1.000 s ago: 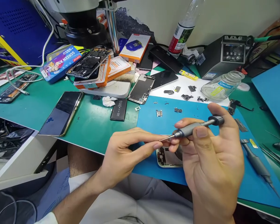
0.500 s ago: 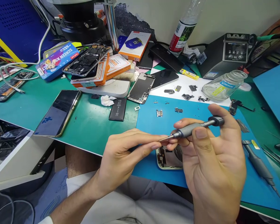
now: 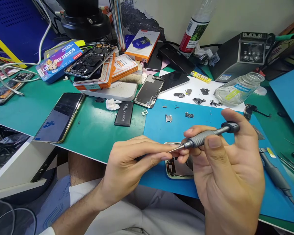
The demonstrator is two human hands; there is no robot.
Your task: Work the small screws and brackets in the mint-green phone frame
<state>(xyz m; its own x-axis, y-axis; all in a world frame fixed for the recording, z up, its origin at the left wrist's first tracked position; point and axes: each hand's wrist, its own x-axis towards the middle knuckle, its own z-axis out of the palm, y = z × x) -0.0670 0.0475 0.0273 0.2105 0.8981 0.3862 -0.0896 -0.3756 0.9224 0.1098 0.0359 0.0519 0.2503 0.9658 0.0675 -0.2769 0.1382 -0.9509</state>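
Fingers of the right hand are clamped on the knurled handle of the screwdriver; its rear cap lies against a raised finger. The tool is tilted, in front of the person, with its tip directed toward the left hand. The left thumb and forefinger are pinched together at the tip; whether they grip the tip itself or a small part cannot be determined.

Behind and below the tip, the phone housing, interior exposed, lies on the blue mat, partly obscured by the hands. Beyond it on the mat rest two small metal parts: a silver bracket and a darker module. To the right of the right hand lies a grey pen-shaped tool with a pointed end.

Adjoining the mat's far edge, the white sheet carries a camera module and other small parts. A glass jar lies tilted near its right end.

Left of the mat, the green surface carries a black battery, a crumpled tissue touching it, and, farther left, a dark-screened phone.
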